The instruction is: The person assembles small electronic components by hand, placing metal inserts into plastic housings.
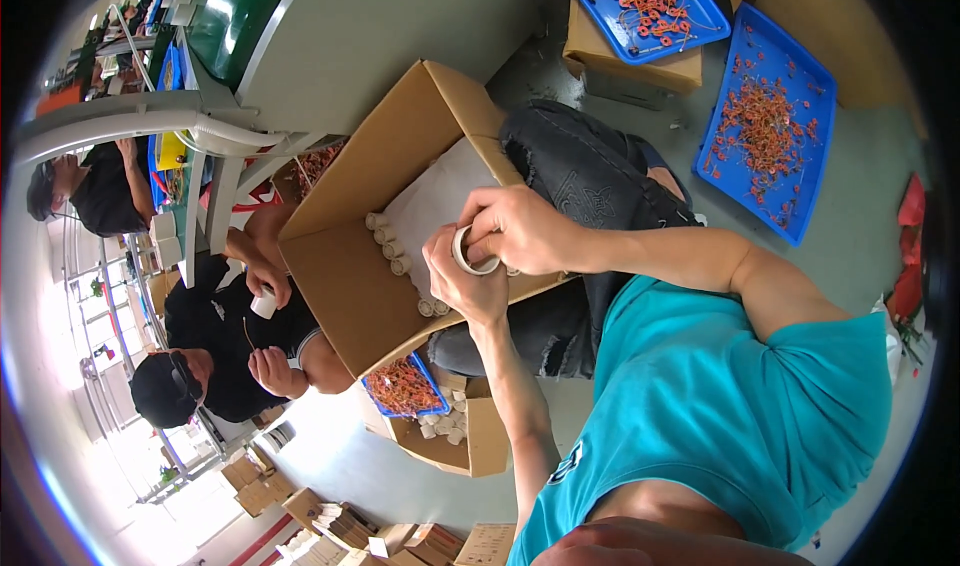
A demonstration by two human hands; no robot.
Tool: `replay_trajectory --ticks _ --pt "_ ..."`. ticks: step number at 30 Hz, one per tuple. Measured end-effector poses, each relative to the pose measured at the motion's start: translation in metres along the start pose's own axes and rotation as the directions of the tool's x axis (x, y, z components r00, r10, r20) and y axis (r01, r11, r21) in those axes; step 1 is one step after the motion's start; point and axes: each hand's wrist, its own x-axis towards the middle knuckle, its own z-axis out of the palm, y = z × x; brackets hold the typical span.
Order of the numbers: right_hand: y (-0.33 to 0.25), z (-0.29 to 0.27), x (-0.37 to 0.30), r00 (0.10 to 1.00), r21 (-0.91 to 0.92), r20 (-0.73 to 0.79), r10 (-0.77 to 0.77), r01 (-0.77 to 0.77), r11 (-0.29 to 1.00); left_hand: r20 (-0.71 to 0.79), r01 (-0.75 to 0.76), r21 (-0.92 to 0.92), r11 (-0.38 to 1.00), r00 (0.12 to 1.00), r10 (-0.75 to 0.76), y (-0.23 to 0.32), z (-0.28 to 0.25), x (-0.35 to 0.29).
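Over the open cardboard box [350,301], my left hand [466,288] wraps round a short white cylindrical cup [459,254], its open end facing up. The thumb and fingers of my right hand [530,231] are pressed together and reach into the cup's mouth. Whatever they pinch inside is hidden. In the box, below my hands, several similar white cylinders [400,265] stand in a row along the wall, beside a pale sheet [425,191]. More of them are partly covered by my left hand.
Blue trays [805,201] with orange-red wired parts [765,121] lie at the right; another blue tray [640,51] sits on a carton. A co-worker in black [225,306] at the left holds a white cylinder [264,303]. A smaller carton [488,436] stands below the box.
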Motion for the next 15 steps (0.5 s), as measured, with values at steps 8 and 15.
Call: replay_trajectory --ticks 8,15 --pt "-0.008 -0.01 0.004 0.986 -0.064 0.138 -0.093 0.103 0.993 0.032 -0.022 -0.028 0.999 0.999 0.023 0.002 -0.009 0.001" --pt "-0.005 -0.002 -0.007 0.962 -0.162 0.014 -0.271 0.27 0.949 -0.043 -0.005 -0.08 0.997 0.999 0.001 0.003 -0.002 -0.003"
